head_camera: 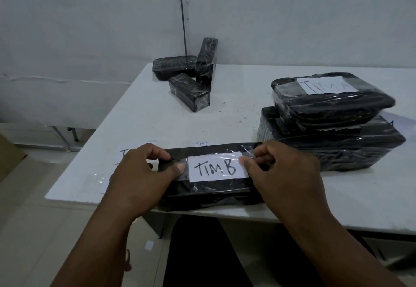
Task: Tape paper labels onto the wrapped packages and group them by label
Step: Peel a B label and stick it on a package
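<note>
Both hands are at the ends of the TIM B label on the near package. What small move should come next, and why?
Probably press the clear tape down flat. The right hand pinches its lifted end off the TIM B label, while the left hand thumb holds the other end on the near package. The label looks placed but not fully stuck.

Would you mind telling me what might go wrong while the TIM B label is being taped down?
The clear tape is stretched between the left hand and right hand; it may wrinkle or shift the TIM B label askew. The package overhangs the table edge and might slip off under pressing.
</note>
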Motion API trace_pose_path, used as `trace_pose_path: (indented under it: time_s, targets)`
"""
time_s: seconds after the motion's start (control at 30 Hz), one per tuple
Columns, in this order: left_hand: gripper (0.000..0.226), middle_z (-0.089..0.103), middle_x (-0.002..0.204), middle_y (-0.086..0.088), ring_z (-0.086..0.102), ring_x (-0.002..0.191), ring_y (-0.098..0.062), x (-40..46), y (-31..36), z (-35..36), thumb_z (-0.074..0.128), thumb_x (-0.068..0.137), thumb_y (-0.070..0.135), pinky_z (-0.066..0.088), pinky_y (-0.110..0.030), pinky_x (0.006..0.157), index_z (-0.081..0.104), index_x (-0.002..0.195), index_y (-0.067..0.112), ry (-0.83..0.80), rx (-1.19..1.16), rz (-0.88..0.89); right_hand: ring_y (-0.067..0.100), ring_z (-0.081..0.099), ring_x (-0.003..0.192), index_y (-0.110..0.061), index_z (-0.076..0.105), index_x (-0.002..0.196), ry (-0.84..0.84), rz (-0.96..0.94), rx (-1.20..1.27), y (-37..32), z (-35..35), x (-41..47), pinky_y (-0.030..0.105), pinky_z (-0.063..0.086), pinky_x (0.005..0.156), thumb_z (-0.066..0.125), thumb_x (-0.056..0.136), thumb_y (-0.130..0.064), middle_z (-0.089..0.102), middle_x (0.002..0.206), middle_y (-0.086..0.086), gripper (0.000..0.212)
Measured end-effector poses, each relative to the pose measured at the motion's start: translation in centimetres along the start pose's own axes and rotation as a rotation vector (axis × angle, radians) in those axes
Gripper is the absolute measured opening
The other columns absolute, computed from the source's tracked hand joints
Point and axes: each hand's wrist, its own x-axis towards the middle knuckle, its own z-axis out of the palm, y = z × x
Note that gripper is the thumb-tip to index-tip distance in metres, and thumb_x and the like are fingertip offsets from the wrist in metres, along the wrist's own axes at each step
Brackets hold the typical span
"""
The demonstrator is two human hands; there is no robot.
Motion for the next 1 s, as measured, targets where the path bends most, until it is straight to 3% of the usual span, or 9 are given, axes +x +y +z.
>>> trace_pose_path:
  time_s: [0.1,0.17,0.4,0.5,0.63,0.83,0.9,1.0]
  targets:
    - [0.044,0.056,0.125,0.01,0.054,0.116,-0.02,-0.5,0.3,-0.1,0.076,0.068,0.066,0.047,-0.05,0.099,0.054,0.098,0.044,0.04,0.123,0.024,0.004,0.063,0.07,-0.026,0.069,0.089,-0.004,-0.031,-0.021,-0.2,-0.2,-0.2,0.032,0.057,0.066,0.078,0.088,-0.039,0.067,0.076,-0.013,0.016]
    - [0.044,0.052,0.13,0.008,0.047,0.124,-0.023,-0.9,0.8,0.0,0.078,0.074,0.059,0.042,-0.051,0.103,0.048,0.105,0.045,0.078,0.205,0.042,0.004,0.061,0.072,-0.025,0.069,0.091,0.004,-0.044,-0.025,-0.3,-0.2,-0.3,0.03,0.056,0.067,0.078,0.088,-0.036,0.065,0.078,-0.013,0.015]
    - [0.029,0.052,0.12,0.012,0.047,0.123,-0.023,-1.0,0.9,0.4,0.076,0.08,0.049,0.042,-0.05,0.103,0.054,0.097,0.041,0.094,0.176,0.063,0.005,0.06,0.073,-0.024,0.068,0.088,-0.01,-0.056,-0.015,-0.2,0.3,-0.1,0.031,0.055,0.069,0.08,0.087,-0.03,0.065,0.079,-0.012,0.014]
    - [0.026,0.054,0.12,0.013,0.047,0.123,-0.023,-1.1,1.0,0.5,0.077,0.079,0.046,0.044,-0.053,0.101,0.055,0.093,0.043,0.103,0.146,0.096,0.005,0.058,0.073,-0.025,0.067,0.089,0.008,-0.068,-0.026,0.0,0.5,0.0,0.018,0.047,0.067,0.081,0.086,-0.03,0.064,0.081,-0.013,0.015]
    - [0.024,0.056,0.121,0.015,0.046,0.125,-0.022,-1.4,0.9,0.7,0.08,0.082,0.035,0.044,-0.054,0.101,0.061,0.086,0.049,0.125,0.139,0.187,0.003,0.053,0.078,-0.021,0.069,0.1,0.045,-0.06,-0.008,0.3,0.7,0.0,0.005,0.037,0.066,0.084,0.082,-0.029,0.057,0.102,-0.01,0.024]
    - [0.025,0.053,0.127,0.019,0.042,0.133,-0.019,-1.3,1.2,0.6,0.079,0.083,0.041,0.039,-0.053,0.107,0.065,0.073,0.059,0.104,0.177,0.163,0.007,0.05,0.07,-0.017,0.068,0.084,0.114,-0.106,-0.012,0.8,1.0,0.0,0.008,0.042,0.063,0.077,0.086,-0.005,0.059,0.091,-0.006,0.016]
    - [0.023,0.054,0.136,0.015,0.039,0.136,-0.019,-1.5,1.6,0.4,0.077,0.084,0.044,0.034,-0.05,0.107,0.064,0.074,0.06,0.094,0.227,0.159,0.006,0.051,0.072,-0.013,0.07,0.088,0.156,-0.168,-0.004,0.7,0.8,-0.2,0.007,0.042,0.068,0.073,0.089,-0.001,0.061,0.093,-0.002,0.013]
    - [0.012,0.05,0.146,0.01,0.032,0.14,-0.021,-1.9,1.5,0.6,0.072,0.088,0.042,0.026,-0.049,0.109,0.069,0.088,0.054,0.126,0.316,0.195,0.009,0.056,0.09,-0.01,0.07,0.105,0.111,-0.338,0.034,-0.2,0.9,-1.4,0.02,0.051,0.082,0.067,0.094,-0.011,0.064,0.106,0.002,0.011]
